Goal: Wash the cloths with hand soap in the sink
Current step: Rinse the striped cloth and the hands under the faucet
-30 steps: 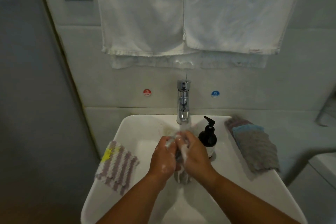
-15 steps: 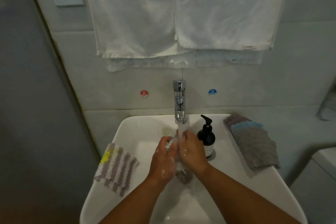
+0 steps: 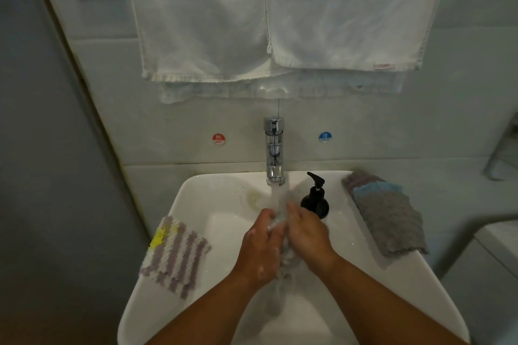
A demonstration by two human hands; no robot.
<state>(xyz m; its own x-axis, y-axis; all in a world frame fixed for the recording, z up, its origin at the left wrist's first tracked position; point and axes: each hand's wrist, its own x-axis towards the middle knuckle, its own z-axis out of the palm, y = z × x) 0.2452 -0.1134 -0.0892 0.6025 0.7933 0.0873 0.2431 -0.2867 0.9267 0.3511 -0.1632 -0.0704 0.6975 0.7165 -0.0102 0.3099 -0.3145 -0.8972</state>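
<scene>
- Head view: a grey cloth [image 3: 277,293] is held in the sink [image 3: 196,187], directly under the stream from the tap [image 3: 274,148]. Its upper part is bunched between the hands and its lower end hangs toward the basin.
- The cloth is gripped by the sudsy left hand [image 3: 262,246], fingers curled round it from one side. From the other side it is clasped by the right hand [image 3: 308,235].
- Likely risks: water could be thrown over the rim if the bunched cloth is rubbed hard under the full stream. A soapy cloth could also slip from wet fingers into the basin.
- The soap bottle [image 3: 315,202] stands just beside the right hand and could be knocked by a wide rubbing stroke.
- A striped cloth [image 3: 175,255] lies on the left rim with a corner overhanging the outer edge, so it may be dragged off by a passing forearm.
- A stack of grey and blue cloths [image 3: 389,221] is laid on the right rim, well apart from the hands.
- White towels [image 3: 201,22] hang on the wall above the tap, clear of the work.
</scene>
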